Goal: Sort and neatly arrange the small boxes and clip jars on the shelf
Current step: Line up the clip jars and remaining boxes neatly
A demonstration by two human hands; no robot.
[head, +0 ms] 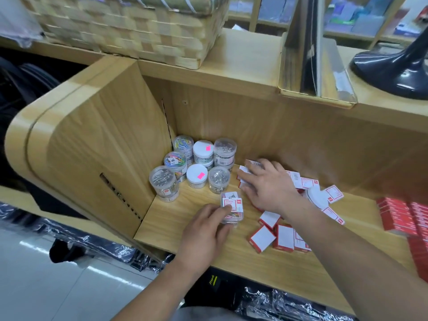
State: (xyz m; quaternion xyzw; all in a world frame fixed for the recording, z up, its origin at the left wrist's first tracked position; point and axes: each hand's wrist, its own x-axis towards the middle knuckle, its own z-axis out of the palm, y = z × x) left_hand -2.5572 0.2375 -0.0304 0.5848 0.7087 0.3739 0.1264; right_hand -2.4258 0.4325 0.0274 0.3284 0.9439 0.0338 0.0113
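On wooden shelf [278, 262], our left hand [203, 230] is pinching clip box [232, 206], long axis running front-to-back; right hand [268, 184] curling round small boxes [252, 162].

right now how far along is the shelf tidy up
Done: the clip jars stand grouped in the back left corner. In hand: the left hand holds small clear boxes; the right hand is on the red and white boxes, its grip unclear. Left: those boxes lie scattered across the shelf, unsorted.
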